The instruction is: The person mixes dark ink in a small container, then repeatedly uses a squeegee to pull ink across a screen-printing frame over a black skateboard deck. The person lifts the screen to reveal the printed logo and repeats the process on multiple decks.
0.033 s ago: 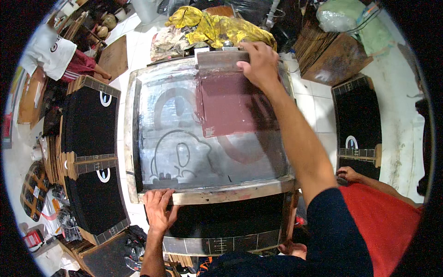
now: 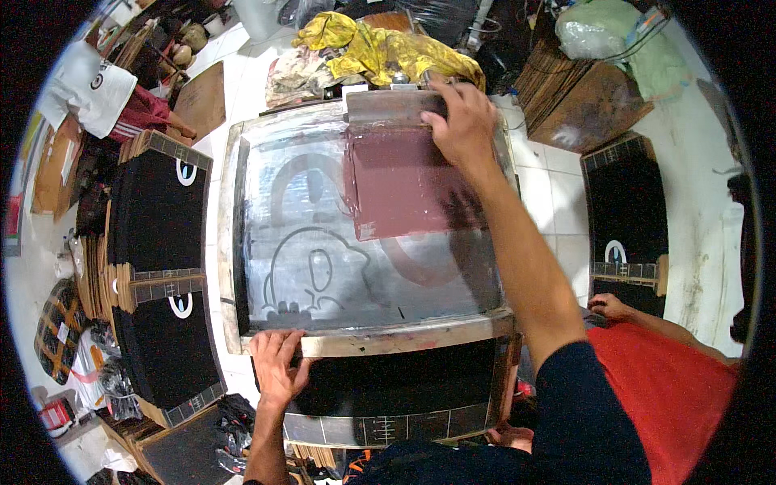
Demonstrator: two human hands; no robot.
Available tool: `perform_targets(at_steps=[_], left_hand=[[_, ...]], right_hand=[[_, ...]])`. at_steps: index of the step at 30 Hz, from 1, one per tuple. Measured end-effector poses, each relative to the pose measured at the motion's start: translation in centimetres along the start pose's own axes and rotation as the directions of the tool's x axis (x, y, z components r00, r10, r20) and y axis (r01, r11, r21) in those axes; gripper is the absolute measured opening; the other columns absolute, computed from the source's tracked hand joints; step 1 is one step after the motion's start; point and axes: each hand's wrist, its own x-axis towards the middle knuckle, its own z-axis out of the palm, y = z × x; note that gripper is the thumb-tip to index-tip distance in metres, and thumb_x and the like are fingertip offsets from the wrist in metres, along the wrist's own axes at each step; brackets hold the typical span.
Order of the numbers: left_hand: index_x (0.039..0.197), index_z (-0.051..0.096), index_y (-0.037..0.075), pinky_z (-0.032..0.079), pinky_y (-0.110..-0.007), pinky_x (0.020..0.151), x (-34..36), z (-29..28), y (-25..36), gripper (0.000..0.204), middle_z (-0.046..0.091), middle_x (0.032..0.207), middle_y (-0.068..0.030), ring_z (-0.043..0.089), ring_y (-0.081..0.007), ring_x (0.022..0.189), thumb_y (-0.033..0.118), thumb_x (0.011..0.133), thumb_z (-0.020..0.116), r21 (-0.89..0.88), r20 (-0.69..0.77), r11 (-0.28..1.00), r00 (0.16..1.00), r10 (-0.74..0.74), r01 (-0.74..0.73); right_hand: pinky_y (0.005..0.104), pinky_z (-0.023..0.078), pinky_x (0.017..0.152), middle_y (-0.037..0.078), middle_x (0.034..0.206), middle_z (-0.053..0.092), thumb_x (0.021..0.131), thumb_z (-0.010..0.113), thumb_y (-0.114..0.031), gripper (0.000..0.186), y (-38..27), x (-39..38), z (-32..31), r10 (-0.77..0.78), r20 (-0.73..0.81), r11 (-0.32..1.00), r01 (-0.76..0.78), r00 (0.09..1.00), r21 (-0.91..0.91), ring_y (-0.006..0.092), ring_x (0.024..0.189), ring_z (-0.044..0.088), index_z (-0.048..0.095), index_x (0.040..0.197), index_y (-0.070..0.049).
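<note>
A printing screen (image 2: 404, 346) with a worn wooden frame lies in front of me, its grey mesh carrying a line-drawn cartoon figure and ring shapes. Dark red covers a rectangle (image 2: 408, 182) at the mesh's upper right. Along the far edge lies a greyish squeegee (image 2: 384, 107); my right hand (image 2: 467, 125) is closed over its right end, some fingertips hidden behind it. My left hand (image 2: 279, 364) grips the frame's near left edge, fingers on top and thumb below. Under the frame shows a black panel (image 2: 388, 384) with a ruled grey strip.
Black printed panels (image 2: 166, 218) are stacked at left, and another panel (image 2: 626, 210) lies at right. A yellow cloth (image 2: 388, 52) is heaped beyond the screen. A person in red (image 2: 655, 380) is close at my right; another (image 2: 105, 97) is at far left.
My right hand has shifted very slightly to the right and nearer. My left hand stays on the frame.
</note>
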Motion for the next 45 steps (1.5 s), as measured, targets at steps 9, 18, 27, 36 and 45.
perform_targets(at_steps=[9, 18, 27, 36, 45], left_hand=[[0.107, 0.073, 0.004, 0.037, -0.050, 0.097, 1.1, -4.3, 2.6, 0.050, 0.064, 0.096, -0.0121, 0.057, -0.0324, 0.097, 0.035, 0.070, 0.084, 0.005, -0.062, 0.994, 0.992, 0.106, -0.106], [0.136, 0.066, 0.010, 0.030, -0.053, 0.114, 5.9, -19.7, 4.8, 0.056, 0.063, 0.133, -0.0138, 0.054, -0.0304, 0.128, 0.041, 0.090, 0.075, 0.477, -0.566, 0.878, 0.771, 0.294, 0.016], [0.119, 0.071, -0.005, 0.052, -0.047, 0.099, -22.3, 8.8, -22.0, 0.050, 0.070, 0.117, -0.0304, 0.066, -0.0451, 0.112, 0.040, 0.098, 0.065, 0.019, -0.007, 0.533, 0.534, -0.846, 0.846], [0.119, 0.073, -0.008, 0.056, -0.038, 0.087, -45.4, 24.9, -18.0, 0.038, 0.076, 0.107, -0.0212, 0.071, -0.0254, 0.095, 0.023, 0.097, 0.073, -0.666, 0.165, 0.086, 0.258, -0.952, 0.741], [0.127, 0.064, -0.003, 0.057, -0.051, 0.082, -45.4, 23.8, -16.3, 0.036, 0.073, 0.104, -0.0280, 0.071, -0.0437, 0.095, 0.019, 0.104, 0.048, -0.256, -0.003, 0.481, 0.497, -0.868, 0.839]], right_hand=[[0.0519, 0.040, 0.099, 0.012, 0.115, 0.061, 0.084, 0.077, -0.031, 0.040, -13.5, -21.9, -19.3, 0.021, 0.348, 0.961, -0.115, 0.937, 0.251, 0.0343, 0.114, 0.057, 0.070, 0.119, -0.014], [0.0441, 0.051, 0.079, 0.012, 0.094, 0.067, 0.094, 0.071, -0.042, 0.033, -16.4, -2.4, -25.5, -0.191, -0.274, 0.979, 0.163, 0.943, -0.123, 0.0321, 0.091, 0.064, 0.070, 0.106, -0.010], [0.0462, 0.053, 0.090, 0.010, 0.107, 0.077, 0.093, 0.054, -0.069, 0.059, -17.3, 11.6, -28.9, 0.138, -0.019, 0.976, -0.139, 0.990, -0.169, 0.0331, 0.104, 0.071, 0.074, 0.118, -0.020], [0.0490, 0.051, 0.098, 0.013, 0.121, 0.074, 0.092, 0.053, -0.066, 0.056, -16.3, 15.7, -28.8, 0.162, 0.069, 0.962, -0.142, 0.984, -0.232, 0.0364, 0.115, 0.068, 0.074, 0.120, -0.022], [0.0494, 0.051, 0.097, 0.014, 0.120, 0.074, 0.091, 0.055, -0.063, 0.054, -16.5, 14.8, -28.9, 0.188, 0.047, 0.958, -0.172, 0.981, -0.231, 0.0371, 0.115, 0.068, 0.075, 0.121, -0.022]])
